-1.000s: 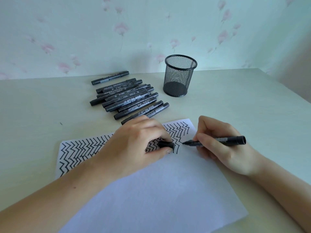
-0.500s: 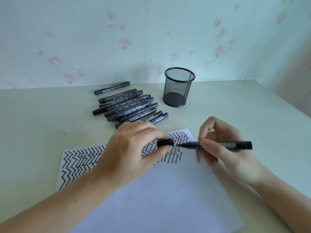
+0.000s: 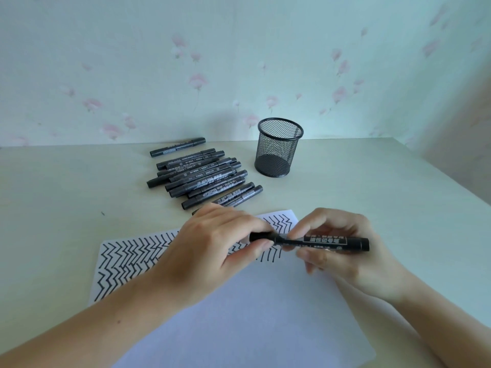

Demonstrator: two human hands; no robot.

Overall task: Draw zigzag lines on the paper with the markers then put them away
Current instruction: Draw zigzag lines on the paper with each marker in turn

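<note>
Black cylindrical plastic marker point(image 3: 322, 241), gripped by right hand point(image 3: 345, 251), gets capped by left hand point(image 3: 220, 243); zigzagged white paper point(image 3: 239, 301) half-filled, mesh cup point(image 3: 279, 147) at 12 o'clock empty.

cup point(image 3: 279, 150): black metal mesh | paper point(image 3: 239, 314): matt white | markers point(image 3: 202, 179): black plastic

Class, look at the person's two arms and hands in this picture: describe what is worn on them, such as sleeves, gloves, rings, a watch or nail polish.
Both forearms are bare as far as the frame shows; no sleeve is visible. The left hand and the right hand wear no gloves, and no rings, watch or bracelet show. The visible nails look short and unpainted. The left forearm carries one small dark spot.
</note>
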